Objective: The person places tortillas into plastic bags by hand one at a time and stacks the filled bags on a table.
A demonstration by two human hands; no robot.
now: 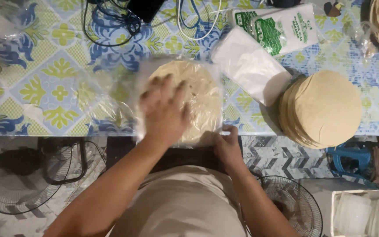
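Flat now: bagged flatbread (202,94), opening toward person; left hand (164,112) pressing.

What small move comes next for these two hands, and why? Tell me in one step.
Probably close the bag's open edge. The left hand lies flat on the round flatbreads inside the clear plastic bag, pressing them down, while the right hand pinches the bag's near corner at the table edge. The breads look fully inside, so folding that edge over seems the likely next step.

Flatbread stack (323,109) lies right of bagged flatbread (200,94).
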